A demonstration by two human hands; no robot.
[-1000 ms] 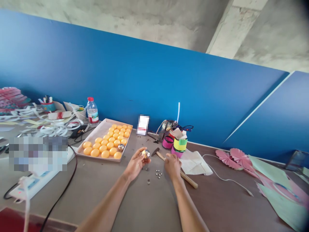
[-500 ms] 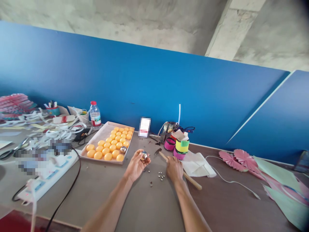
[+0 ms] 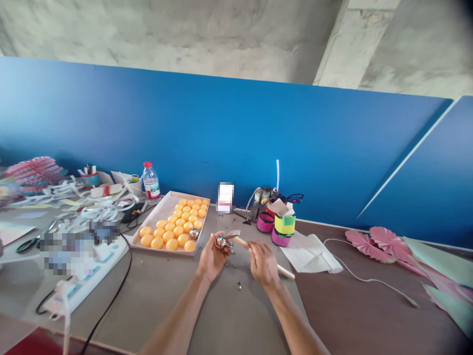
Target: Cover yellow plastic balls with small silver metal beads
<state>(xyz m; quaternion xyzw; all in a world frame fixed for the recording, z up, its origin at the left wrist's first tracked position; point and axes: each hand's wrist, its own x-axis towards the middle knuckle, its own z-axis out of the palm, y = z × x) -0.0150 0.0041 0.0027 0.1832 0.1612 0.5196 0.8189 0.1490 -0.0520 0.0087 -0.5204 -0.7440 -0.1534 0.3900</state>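
A small shiny ball (image 3: 220, 241) sits up at the fingertips of the left hand (image 3: 212, 256), with the fingers curled around it and pinching it above the brown table (image 3: 229, 315). The right hand (image 3: 263, 260) has its fingers wrapped tight around the wooden handle of a little hammer (image 3: 254, 249), and the hammer's head is right beside the ball, maybe touching it. To the left is a tray (image 3: 162, 211) full of yellow balls (image 3: 176, 230), a water bottle (image 3: 151, 182) stands behind it, and bright paper cups (image 3: 282, 228) stand to the right.
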